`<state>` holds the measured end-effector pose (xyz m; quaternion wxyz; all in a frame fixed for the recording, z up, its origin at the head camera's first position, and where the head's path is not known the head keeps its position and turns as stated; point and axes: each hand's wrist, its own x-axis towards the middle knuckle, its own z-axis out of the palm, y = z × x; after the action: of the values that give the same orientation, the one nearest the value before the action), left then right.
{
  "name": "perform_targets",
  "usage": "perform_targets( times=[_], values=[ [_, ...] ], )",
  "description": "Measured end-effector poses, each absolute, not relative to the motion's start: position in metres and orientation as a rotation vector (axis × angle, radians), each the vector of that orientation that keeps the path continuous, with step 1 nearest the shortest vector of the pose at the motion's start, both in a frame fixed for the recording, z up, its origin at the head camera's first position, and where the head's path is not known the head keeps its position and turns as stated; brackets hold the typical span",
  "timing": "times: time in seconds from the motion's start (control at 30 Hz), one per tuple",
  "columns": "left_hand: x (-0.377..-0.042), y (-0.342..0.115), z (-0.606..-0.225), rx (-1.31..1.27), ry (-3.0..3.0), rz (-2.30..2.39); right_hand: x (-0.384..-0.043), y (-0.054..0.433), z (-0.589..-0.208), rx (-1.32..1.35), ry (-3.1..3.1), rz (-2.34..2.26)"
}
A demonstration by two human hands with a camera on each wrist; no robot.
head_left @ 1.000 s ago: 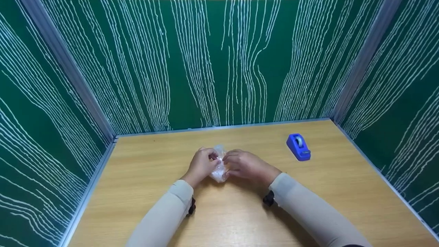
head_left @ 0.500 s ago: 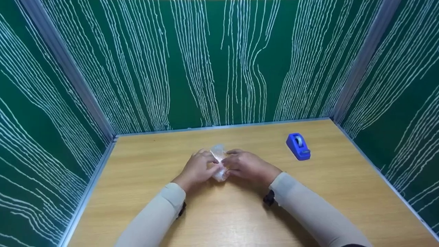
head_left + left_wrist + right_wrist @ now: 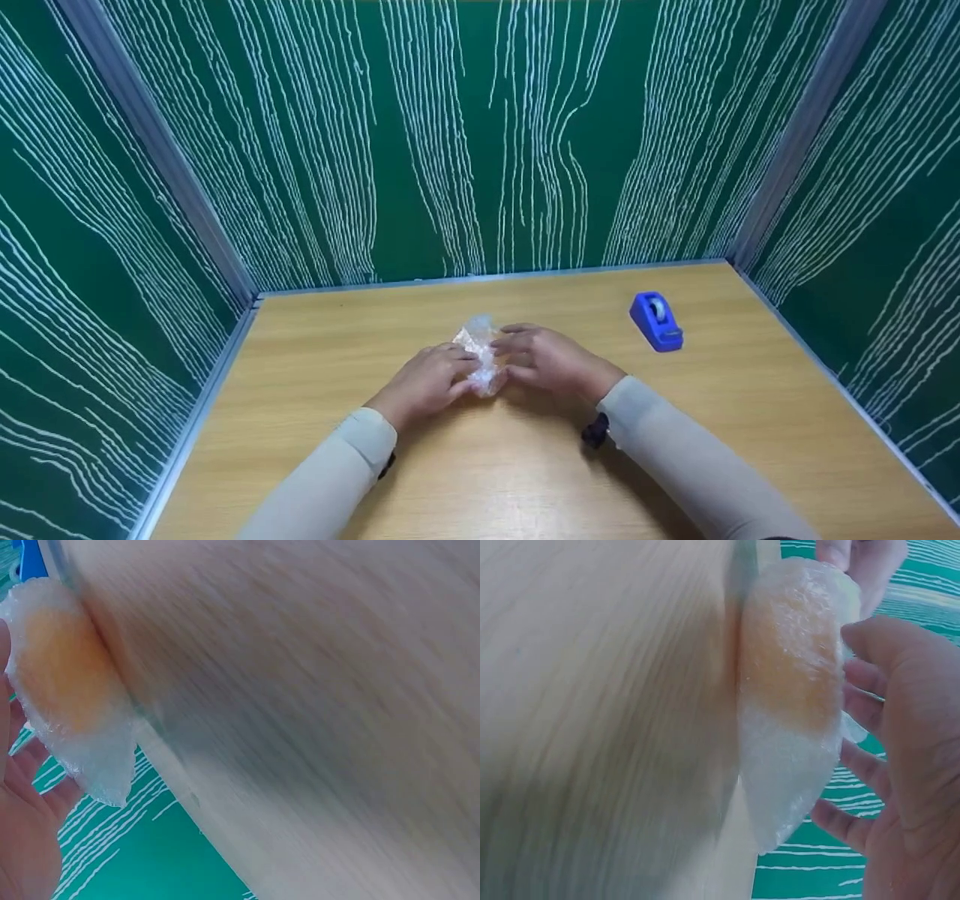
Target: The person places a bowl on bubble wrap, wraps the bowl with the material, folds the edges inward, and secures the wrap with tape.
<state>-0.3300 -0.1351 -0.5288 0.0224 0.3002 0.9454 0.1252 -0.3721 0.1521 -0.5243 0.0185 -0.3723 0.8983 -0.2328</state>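
A bubble-wrapped bundle point(image 3: 480, 352) lies on the wooden table between both hands. Through its clear layers an orange thing point(image 3: 795, 660) shows in the wrist views; its kind cannot be made out. From the left, my left hand point(image 3: 429, 381) rests extended fingers on the wrap, the thumb spread below them. My right hand point(image 3: 553, 361) touches the opposite edge with relaxed fingers and thumb, seen up close in the right wrist view. A loose end of the wrap point(image 3: 478, 322) sticks out at the far side.
A blue tape dispenser point(image 3: 657, 322) with a tape roll stands at the back right of the wooden table point(image 3: 337, 337). Green panels point(image 3: 420, 187) with wavy white lines rise along the back and both sides, joined by grey posts point(image 3: 806, 135).
My left hand has let go of its pinch on the wrap, moved slightly left and laid its fingers out over it. The right hand stays nearly in place.
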Motion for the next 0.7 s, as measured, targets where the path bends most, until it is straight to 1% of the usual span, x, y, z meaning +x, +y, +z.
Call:
perform_targets(
  times=[0.2, 0.33, 0.43, 0.53, 0.7],
  values=[
    [-0.330, -0.135, -0.527, 0.932, 2.909, 0.360, -0.381, 0.169, -0.511, -0.769, 2.868, -0.906],
    [-0.329, -0.134, -0.527, 0.922, 2.902, 0.359, -0.392, 0.198, -0.501, -0.522, 2.853, -1.001],
    [-0.329, -0.134, -0.527, 0.919, 2.900, 0.339, -0.403, 0.225, -0.498, -0.433, 2.853, -1.082],
    [-0.328, -0.135, -0.527, 0.924, 2.902, 0.309, -0.410, 0.252, -0.496, -0.418, 2.909, -1.140],
    [-0.329, -0.135, -0.527, 0.950, 2.901, 0.287, -0.412, 0.293, -0.493, -0.302, 2.993, -1.124]
  ],
)
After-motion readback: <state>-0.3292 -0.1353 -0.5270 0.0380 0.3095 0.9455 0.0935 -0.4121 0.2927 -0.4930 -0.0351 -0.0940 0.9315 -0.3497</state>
